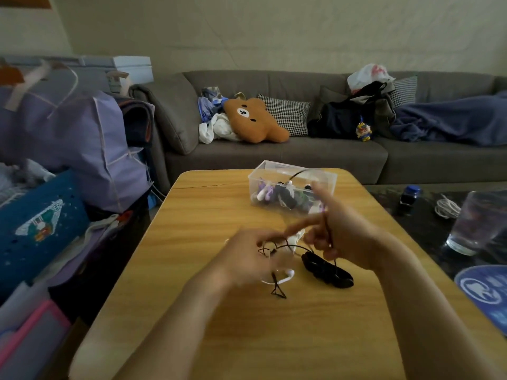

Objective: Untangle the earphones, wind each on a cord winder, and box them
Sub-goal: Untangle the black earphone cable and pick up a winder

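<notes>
Box behind earphones on table (sofa beyond)

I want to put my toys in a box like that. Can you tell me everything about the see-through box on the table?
The clear box looks like thin plastic, rectangular, with no lid on it. It stands upright on the far part of the wooden table, beyond both hands. Inside lie wound cords in purple, black and white. A dark cord arcs over its open top. The right hand is blurred in front of its near right corner; whether it touches is unclear.
</notes>
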